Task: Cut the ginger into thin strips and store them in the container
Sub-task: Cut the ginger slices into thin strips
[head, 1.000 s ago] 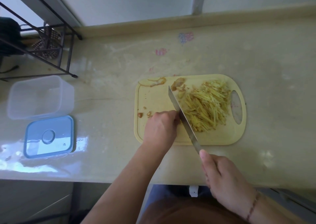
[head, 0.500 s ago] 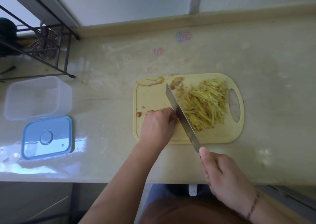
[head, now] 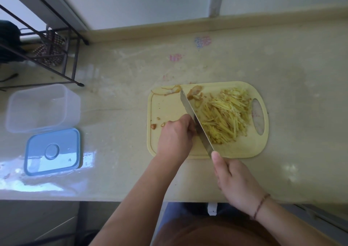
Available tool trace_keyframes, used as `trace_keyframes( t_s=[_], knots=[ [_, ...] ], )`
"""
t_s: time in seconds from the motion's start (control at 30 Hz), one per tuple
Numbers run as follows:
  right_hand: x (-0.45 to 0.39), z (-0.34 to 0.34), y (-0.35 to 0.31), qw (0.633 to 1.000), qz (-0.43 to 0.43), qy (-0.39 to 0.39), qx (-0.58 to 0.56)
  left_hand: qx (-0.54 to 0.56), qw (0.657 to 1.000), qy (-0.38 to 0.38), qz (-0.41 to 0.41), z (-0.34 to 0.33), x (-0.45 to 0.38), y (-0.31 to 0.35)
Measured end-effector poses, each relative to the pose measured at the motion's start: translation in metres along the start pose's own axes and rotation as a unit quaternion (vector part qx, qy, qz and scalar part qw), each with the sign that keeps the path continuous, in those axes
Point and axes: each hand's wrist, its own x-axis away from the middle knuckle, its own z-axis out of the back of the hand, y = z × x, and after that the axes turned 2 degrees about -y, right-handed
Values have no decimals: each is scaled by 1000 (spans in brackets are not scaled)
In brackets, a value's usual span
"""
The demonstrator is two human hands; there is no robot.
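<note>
Knife (head: 195, 122) beside ginger strips (head: 226, 116), unlabelled

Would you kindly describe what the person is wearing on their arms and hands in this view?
Both forearms are bare, with no sleeves in view and no gloves on either hand. The right hand has a thin reddish-brown cord bracelet around its wrist. The left hand and its wrist show no jewellery. No rings can be made out on the fingers that are visible.

Glossy beige counter (head: 282, 61) (window glare at left); pale wall (head: 141, 3) behind; black wire rack (head: 62, 57).
</note>
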Motion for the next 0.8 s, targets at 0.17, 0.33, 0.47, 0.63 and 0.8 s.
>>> trace_keyframes(
  t_s=[0.17, 0.33, 0.47, 0.63, 0.8],
  knots=[
    [14, 4, 2, 1000, -4, -2, -22, 7, 1000, -9, 7, 0, 2, -4],
    [20, 5, 6, 1000, 20, 23, -8, 1, 1000, -2, -7, 1, 1, -2],
    [20, 3, 11, 998, 38, 40, 5, 2, 1000, -3, -8, 2, 0, -1],
    [18, 0, 12, 999, 34, 39, 12, 6, 1000, 5, -13, 2, -1, -1],
    [17, -2, 11, 999, 18, 36, 23, 13, 1000, 1, -8, 2, -2, -2]
  ],
)
